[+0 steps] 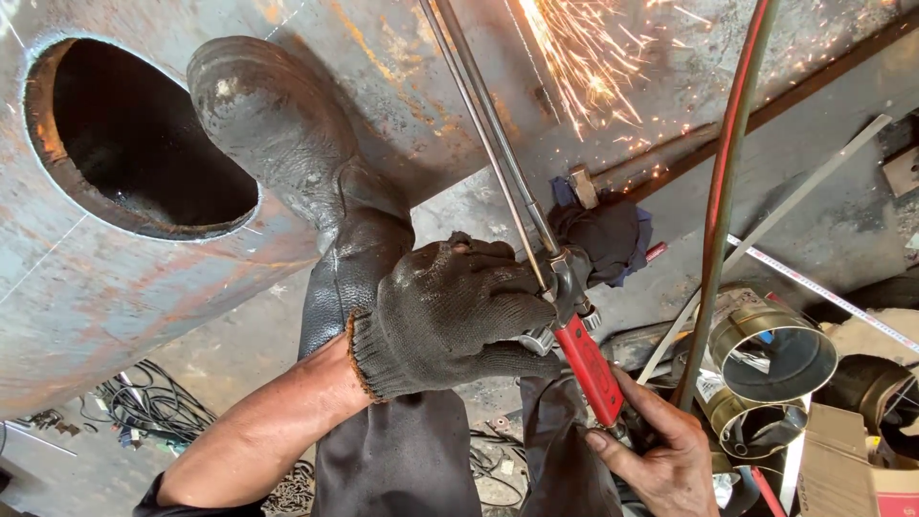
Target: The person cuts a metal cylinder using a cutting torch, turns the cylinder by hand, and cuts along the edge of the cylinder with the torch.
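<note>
Bare right hand grips the red-handled cutting torch; gloved left hand wraps its valve block. 2 slim metal tubes run up to the rusty steel cylinder; orange sparks fly. Judgement: cut in progress; next demands steady tip travel.

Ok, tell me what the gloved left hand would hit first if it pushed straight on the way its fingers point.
The left hand points rightward across the view, fingers already at the cutting torch where its metal tubes meet the red handle. So it would press into the torch's valve body first; the dark cloth lies beyond, though depth is unclear.
</note>
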